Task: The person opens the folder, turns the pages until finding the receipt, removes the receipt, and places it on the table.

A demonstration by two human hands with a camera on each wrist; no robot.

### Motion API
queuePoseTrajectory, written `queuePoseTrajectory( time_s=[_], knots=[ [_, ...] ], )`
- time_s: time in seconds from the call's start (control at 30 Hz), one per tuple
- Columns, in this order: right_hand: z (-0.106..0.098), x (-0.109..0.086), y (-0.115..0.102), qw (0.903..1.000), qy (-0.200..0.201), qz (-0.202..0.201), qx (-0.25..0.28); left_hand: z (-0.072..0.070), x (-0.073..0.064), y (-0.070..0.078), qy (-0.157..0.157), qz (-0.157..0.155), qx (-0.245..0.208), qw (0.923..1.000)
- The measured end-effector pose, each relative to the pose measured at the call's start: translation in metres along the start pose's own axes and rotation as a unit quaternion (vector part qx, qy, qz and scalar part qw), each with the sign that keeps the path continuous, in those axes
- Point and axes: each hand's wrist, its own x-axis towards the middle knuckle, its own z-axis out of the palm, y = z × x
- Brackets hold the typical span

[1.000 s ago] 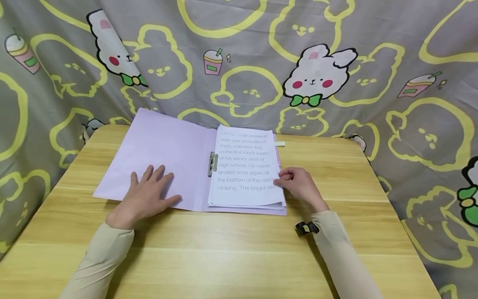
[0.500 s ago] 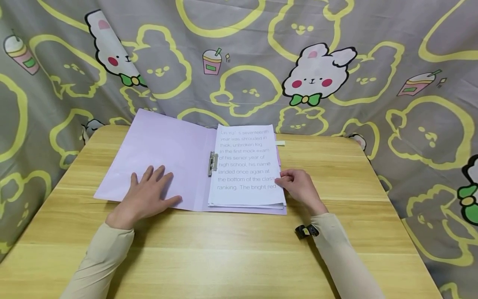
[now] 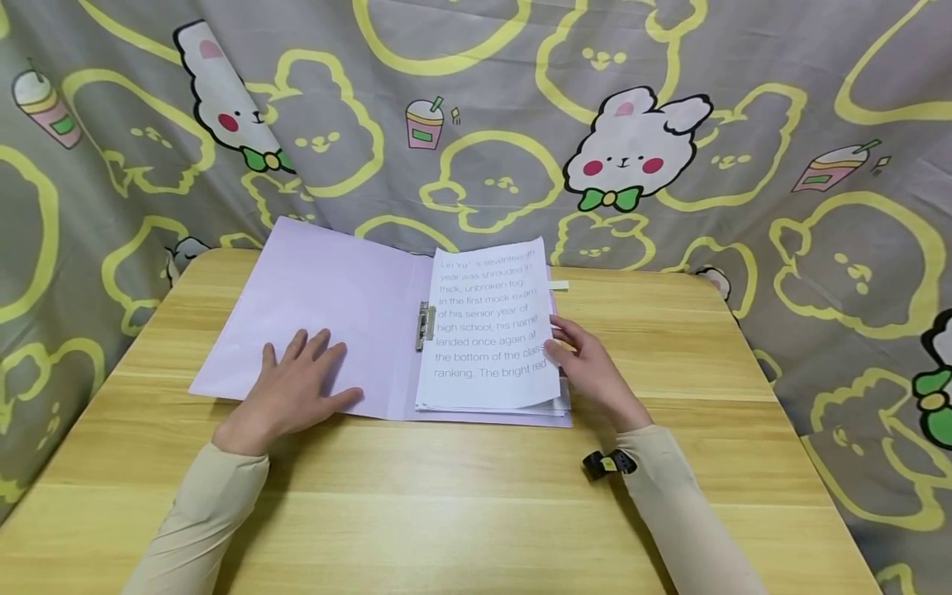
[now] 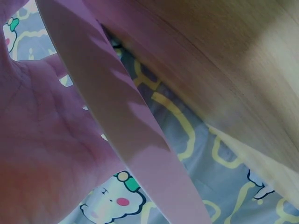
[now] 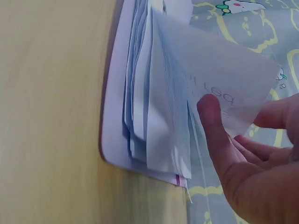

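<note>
On the page (image 3: pixel 487 328): "The bright red".

In the head view, the left hand (image 3: pixel 292 392) covers part of the purple folder (image 3: pixel 327 281), while the top sheet (image 3: pixel 487 326) conceals all but the margins of the lower sheets (image 5: pixel 136 107). Some fingertips of the right hand (image 3: pixel 587 372) are hidden behind the top sheet. Details of the metal clip (image 3: pixel 425 326) are too small to resolve; both sleeves (image 3: pixel 204 512) are cropped below. Each wrist view truncates its hand; at right, the lettering is largely illegible.
</note>
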Motion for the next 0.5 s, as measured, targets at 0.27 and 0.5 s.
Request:
queuePoseTrajectory(
  time_s=[0.27,0.5],
  knots=[
    [0.011,0.003,-0.007,0.9976,-0.046,-0.037,0.038,0.0,-0.001,0.0,0.001,0.001,-0.002,1.0],
    [0.026,0.005,-0.019,0.9952,-0.072,-0.059,0.028,0.0,-0.001,0.0,0.001,0.001,-0.002,1.0]
  ],
)
